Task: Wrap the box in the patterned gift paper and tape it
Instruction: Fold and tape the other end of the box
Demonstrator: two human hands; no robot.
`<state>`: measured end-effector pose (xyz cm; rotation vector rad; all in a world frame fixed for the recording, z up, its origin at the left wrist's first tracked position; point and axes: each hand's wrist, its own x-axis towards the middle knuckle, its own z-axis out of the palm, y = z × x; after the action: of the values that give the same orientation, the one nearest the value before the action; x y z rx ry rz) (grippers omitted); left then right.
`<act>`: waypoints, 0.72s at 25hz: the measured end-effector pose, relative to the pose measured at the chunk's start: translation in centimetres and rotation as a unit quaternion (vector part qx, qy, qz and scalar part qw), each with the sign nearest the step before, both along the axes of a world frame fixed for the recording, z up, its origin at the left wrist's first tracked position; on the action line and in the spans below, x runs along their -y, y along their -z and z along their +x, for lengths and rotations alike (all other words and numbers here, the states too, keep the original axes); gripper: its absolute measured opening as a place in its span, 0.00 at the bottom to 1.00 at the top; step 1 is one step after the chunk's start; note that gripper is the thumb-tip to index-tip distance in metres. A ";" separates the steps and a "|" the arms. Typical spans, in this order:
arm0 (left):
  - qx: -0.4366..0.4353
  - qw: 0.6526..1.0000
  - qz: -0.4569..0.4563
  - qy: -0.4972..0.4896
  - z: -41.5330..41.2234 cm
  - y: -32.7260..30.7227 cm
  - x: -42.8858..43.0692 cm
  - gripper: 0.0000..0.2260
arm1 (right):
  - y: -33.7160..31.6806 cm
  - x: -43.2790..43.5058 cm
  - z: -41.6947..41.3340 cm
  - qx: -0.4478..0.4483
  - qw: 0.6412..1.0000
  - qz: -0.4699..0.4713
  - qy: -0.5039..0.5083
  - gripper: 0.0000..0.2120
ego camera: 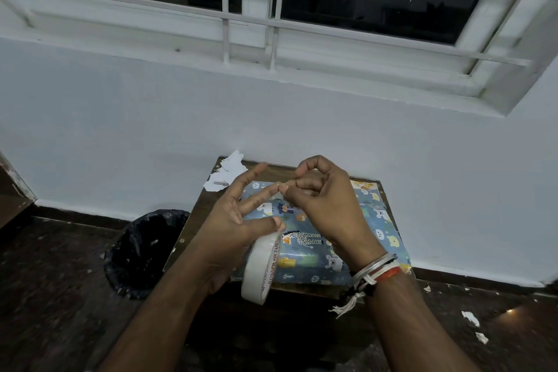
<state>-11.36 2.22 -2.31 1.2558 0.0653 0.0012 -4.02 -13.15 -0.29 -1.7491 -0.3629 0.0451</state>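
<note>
Wrapped box (305,263): lies flat on the small wooden table (193,220), blue animal-print paper uppermost. Its long axis appears to run left to right, parallel to the wall. Left hand (232,220): above the box, fingers straight and spread, with the tape roll (259,272) hanging at the thumb. Right hand (326,202): fingers curled, tips meeting at the left forefinger; what they pinch, if anything, is indeterminate. Black bin (142,251) stands left of the table.

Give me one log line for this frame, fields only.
stage: taping | box: wrapped, on table | left hand: fingers spread, tape roll at thumb | right hand: pinching at left fingertips, held item unclear
</note>
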 end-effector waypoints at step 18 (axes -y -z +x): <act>-0.099 0.984 -0.111 -0.095 0.8 0.0 -1.0 0.34 | 3.4 -0.4 5.7 -0.064 0.989 -0.136 -0.005 0.22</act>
<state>-10.57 3.24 -2.33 1.0204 0.3492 0.0326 1.68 -12.76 -3.71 -2.0031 -0.2815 0.2224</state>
